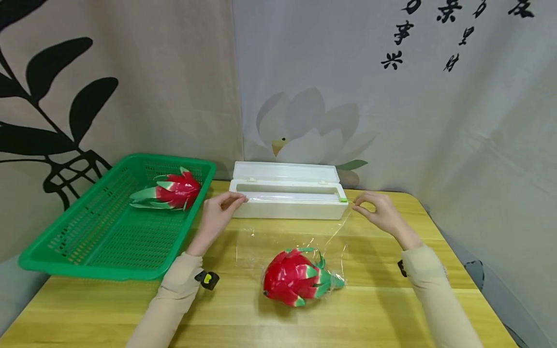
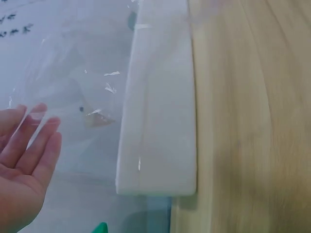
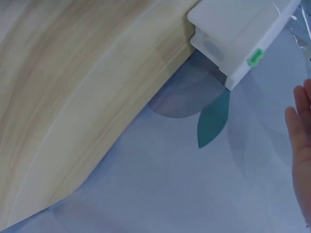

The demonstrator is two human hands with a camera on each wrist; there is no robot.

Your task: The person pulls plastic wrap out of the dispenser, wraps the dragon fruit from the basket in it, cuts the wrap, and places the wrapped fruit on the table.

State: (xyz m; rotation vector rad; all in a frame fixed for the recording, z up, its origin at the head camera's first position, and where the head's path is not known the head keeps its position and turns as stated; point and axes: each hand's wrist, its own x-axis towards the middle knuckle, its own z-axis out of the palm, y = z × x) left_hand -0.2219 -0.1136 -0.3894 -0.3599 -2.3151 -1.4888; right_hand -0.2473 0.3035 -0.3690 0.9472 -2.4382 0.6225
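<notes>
Okay, so both hands are busy with the film (image 1: 296, 237): the left hand (image 1: 219, 210) pinches it by the left front of the box, and the right hand (image 1: 383, 212) pinches it just past the box's right end, the two well apart. It runs crosswise between them and down toward the fruit (image 1: 291, 280), with one slanted crease dropping from the right fingertips. Fruit's on the table (image 1: 370, 314), lying on its side in front of the box, long axis roughly left-right, red rounded end left and green tapered tip pointing right. Film glints around it, can't tell if over or under. The box (image 1: 291, 210) runs lengthwise left-right too, lid (image 1: 285, 171) tipped up at the back, green slider (image 1: 343, 199) at the right end. Over left, the green basket (image 1: 109, 241) has a second fruit (image 1: 178, 191), leafy tip pointing left.
</notes>
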